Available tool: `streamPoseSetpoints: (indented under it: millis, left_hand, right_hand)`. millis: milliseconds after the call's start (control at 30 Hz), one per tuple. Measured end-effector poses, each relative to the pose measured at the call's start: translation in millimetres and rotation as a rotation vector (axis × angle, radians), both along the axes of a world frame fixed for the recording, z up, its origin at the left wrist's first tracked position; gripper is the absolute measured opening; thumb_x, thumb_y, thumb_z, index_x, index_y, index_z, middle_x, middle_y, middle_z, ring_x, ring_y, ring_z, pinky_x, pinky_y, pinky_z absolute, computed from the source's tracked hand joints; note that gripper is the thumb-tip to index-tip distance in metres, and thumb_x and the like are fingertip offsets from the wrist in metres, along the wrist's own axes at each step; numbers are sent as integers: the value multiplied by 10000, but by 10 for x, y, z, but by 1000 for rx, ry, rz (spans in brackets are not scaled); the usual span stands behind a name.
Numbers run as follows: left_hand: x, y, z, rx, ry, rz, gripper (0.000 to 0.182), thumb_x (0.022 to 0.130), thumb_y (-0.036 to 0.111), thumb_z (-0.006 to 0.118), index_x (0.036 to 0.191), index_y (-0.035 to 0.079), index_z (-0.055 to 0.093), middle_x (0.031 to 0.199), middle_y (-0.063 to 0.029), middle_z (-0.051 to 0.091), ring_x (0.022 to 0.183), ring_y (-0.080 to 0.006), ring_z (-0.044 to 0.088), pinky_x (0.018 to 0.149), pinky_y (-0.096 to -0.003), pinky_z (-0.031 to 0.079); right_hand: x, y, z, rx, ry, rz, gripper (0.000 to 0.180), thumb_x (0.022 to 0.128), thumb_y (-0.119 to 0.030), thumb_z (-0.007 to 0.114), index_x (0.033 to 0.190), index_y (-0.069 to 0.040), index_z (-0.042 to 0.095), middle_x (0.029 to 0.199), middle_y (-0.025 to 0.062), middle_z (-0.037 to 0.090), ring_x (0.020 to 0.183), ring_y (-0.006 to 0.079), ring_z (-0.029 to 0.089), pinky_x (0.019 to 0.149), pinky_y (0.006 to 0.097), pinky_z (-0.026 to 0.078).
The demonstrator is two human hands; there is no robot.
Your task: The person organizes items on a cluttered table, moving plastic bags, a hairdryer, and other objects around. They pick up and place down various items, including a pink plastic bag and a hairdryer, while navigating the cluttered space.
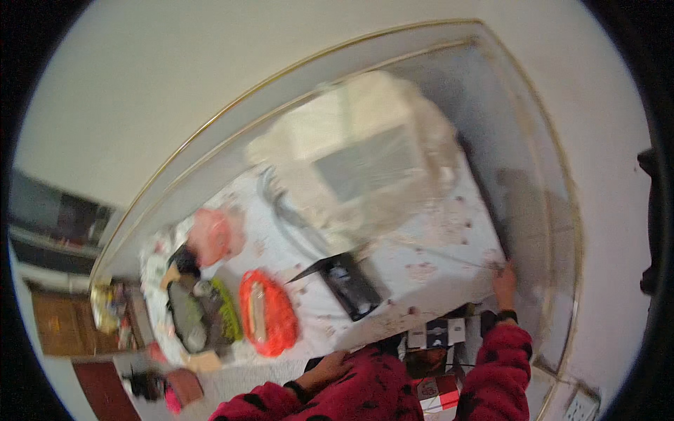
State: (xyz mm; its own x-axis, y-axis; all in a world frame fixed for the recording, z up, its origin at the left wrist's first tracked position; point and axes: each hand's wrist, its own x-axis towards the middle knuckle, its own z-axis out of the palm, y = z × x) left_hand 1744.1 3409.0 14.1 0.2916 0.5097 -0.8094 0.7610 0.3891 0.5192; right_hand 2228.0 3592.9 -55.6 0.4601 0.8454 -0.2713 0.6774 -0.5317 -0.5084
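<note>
My right hand (504,284) reaches to the table's right corner and touches the flowered white tablecloth (421,271) at its edge; blur hides whether the fingers grip it. Against the front of my red garment lies my left hand (327,371), its fingers partly hidden. On the cloth between them stands an open black box (350,287) with something dark inside. Further back sits a bulky bundle in clear and cream plastic (363,163), a grey rectangle on its face. To the left is a red mesh bag (269,313) with a pale, long item on it.
Pink plastic bags (213,237), a green basket (227,310) and dark items crowd the table's left end. Small boxes (437,334) stand beneath the table's front edge. Tiled walls with gold trim (576,252) border the back and right. A wall socket (582,408) is at lower right.
</note>
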Motion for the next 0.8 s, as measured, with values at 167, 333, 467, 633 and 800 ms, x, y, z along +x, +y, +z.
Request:
streamPoseSetpoints:
  millis: [167,333,467,633,800]
  left_hand:
    - [-347,6,277,256,67,132,314,908,242,577,1104,0,617,1045,-204,648,923,-319,658,811,-390,522]
    - [-1218,-35,803,814,108,499,148,858,47,603,996,1,634,932,-203,640,810,-329,650,708,-388,517]
    - [-2127,-6,824,925,224,749,159,857,49,599,994,-29,622,855,-194,619,757,-335,624,683,-395,497]
    - [-2466,53,278,778,365,537,633,793,353,715,1217,-57,484,1011,-226,637,877,-393,638,745,-460,516]
    - [-2579,-217,-291,-28,124,580,560,760,404,712,1121,-14,619,1064,-223,656,944,-377,643,765,-449,514]
  right_hand:
    - [-934,-452,475,-298,-87,339,538,777,-197,676,1225,66,534,1211,281,563,1137,430,532,993,471,406]
    - [-2837,-960,970,-276,831,1050,385,929,-365,574,1086,-18,627,1021,165,666,948,284,645,818,397,491]
    - [-4463,-1141,1024,-327,586,915,651,869,-476,622,1255,33,499,1130,243,614,1054,369,600,924,427,460]
    - [-5686,-806,520,117,247,618,893,807,-468,683,1385,86,288,1200,274,559,1163,406,519,1011,430,393]
    - [-6069,-66,22,-2,321,607,894,771,-370,735,1397,81,283,1096,225,638,1070,335,602,939,420,454]
